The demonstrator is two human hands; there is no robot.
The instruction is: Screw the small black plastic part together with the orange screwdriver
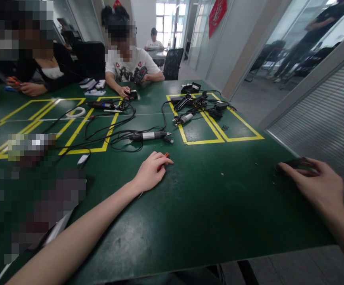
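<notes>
My left hand (pixel 150 171) rests on the green table (pixel 207 206) with its fingers curled round a small orange-tipped tool (pixel 163 160); only the tool's tip shows past my fingers. Near the table's right edge my right hand (pixel 317 184) lies over a dark flat object (pixel 292 163), its fingers closed onto it. Just beyond my left hand lies a black and silver electric screwdriver (pixel 148 136) amid looping cables.
Yellow tape marks boxes on the table; the right box holds several black tools and adapters (pixel 198 105). Two people sit at the far side handling devices, another sits farther back. Small screws (pixel 224 127) lie near the box. A glass wall runs on the right.
</notes>
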